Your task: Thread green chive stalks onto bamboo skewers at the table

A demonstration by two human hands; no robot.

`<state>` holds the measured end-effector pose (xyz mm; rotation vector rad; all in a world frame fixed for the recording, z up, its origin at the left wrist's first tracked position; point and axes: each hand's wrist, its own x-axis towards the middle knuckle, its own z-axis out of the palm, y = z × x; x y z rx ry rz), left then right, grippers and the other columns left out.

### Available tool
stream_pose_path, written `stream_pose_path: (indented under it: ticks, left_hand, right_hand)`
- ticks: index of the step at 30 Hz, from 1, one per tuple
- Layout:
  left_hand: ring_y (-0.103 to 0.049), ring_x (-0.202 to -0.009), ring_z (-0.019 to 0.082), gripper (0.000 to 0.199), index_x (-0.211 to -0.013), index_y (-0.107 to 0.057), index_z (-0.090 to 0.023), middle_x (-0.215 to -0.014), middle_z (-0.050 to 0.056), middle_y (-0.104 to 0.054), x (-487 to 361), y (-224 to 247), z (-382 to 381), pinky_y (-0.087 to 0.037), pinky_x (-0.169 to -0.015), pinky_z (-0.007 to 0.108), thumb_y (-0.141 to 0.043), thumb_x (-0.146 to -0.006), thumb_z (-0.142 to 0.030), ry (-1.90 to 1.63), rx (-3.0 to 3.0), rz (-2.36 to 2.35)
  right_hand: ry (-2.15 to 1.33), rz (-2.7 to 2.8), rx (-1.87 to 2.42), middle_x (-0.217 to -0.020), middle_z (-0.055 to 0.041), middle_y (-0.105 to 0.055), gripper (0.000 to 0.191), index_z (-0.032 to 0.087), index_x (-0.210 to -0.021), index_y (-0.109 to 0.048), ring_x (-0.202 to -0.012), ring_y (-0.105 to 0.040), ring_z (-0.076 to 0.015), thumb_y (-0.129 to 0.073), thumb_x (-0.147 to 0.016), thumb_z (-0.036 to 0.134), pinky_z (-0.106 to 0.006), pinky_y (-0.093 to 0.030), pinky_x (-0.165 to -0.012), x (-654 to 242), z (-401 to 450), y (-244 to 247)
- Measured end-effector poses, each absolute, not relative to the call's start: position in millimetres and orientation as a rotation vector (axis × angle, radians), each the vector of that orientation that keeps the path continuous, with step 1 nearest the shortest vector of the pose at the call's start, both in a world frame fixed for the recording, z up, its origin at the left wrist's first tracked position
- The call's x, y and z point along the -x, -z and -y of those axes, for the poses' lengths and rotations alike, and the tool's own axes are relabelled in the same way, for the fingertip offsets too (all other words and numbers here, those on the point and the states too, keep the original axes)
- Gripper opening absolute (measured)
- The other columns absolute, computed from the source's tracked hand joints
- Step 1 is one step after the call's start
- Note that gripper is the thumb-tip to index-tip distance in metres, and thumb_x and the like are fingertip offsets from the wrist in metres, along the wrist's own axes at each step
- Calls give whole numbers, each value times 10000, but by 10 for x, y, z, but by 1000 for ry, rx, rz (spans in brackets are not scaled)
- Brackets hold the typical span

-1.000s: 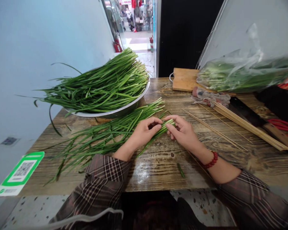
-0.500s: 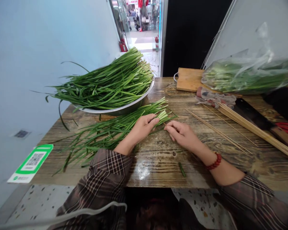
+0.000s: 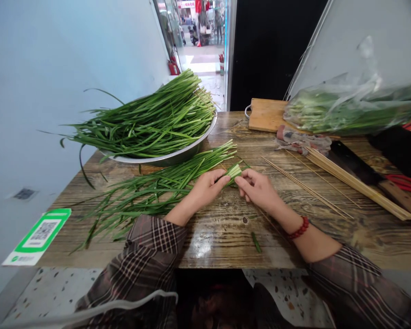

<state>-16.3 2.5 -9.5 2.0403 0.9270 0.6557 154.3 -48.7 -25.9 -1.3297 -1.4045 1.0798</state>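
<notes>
My left hand (image 3: 208, 187) is closed round a small bunch of green chives, whose pale cut ends (image 3: 234, 171) stick out past the thumb. Close beside those ends, my right hand (image 3: 255, 185) pinches a thin wooden skewer (image 3: 269, 220), which runs back under the wrist; its tip is hidden by the fingers. More loose chives (image 3: 140, 194) lie on the wooden table (image 3: 219, 233) beneath and left of my left hand. Behind them a metal basin (image 3: 171, 157) holds a large heap of chives (image 3: 150, 121).
Several loose skewers (image 3: 308, 187) and a skewer bundle (image 3: 359, 183) lie right, beside a cleaver (image 3: 356, 162). Further back are a cutting board (image 3: 265, 114) and a plastic bag of greens (image 3: 349, 109). A green QR card (image 3: 43, 233) is at left.
My right hand has come up against the pale chive ends, and its fingers now touch them. The view has shifted slightly. My left hand still holds the bunch.
</notes>
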Motion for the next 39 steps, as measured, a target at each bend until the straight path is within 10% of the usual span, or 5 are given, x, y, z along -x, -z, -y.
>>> stream_pose_path:
  ticks: [9,15,23,33,39]
  left_hand:
    - [-573,-698,134,225,-895,-676,-146,-800,22,-685,172,102,35,-408,-651,232,-536,-861,-319,-516,-2134,-932]
    - [-588,-711,153,230,-912,-656,-155,-815,42,-671,512,38,-260,-431,-671,261,-472,-898,-293,-798,-2256,-1405]
    - [-594,-914,248,200,-982,-638,-174,-997,108,-629,551,54,-254,-430,-765,339,-541,-868,-307,-301,-2663,-1947]
    - [-549,-807,179,52,-825,-592,-170,-829,45,-581,525,112,-291,-427,-765,302,-544,-806,-176,-846,-2438,-1472]
    - [-483,-561,86,130,-867,-574,-149,-631,-42,-513,332,70,-146,-383,-558,205,-604,-778,-239,-926,-1808,-1084]
  right_hand:
    - [-909,1447,1494,-493,52,-525,281,196,-816,-543,-406,-523,-101,-487,-881,464,-201,-373,-439,-1505,508,312]
    - [-873,1478,1465,-658,27,-557,286,196,-804,-547,-495,-588,-105,-491,-886,464,-211,-428,-488,-1529,507,398]
    - [-857,1507,1449,-693,21,-578,281,191,-834,-570,-504,-602,-104,-493,-887,456,-210,-426,-484,-1528,518,367]
    - [-983,1431,1392,-823,-26,-665,313,174,-942,-622,-464,-569,-92,-548,-854,464,-227,-411,-458,-1513,521,299]
    - [-735,1593,1305,-1001,-59,-713,214,198,-965,-677,-807,-675,-179,-571,-853,346,-293,-509,-719,-1515,529,256]
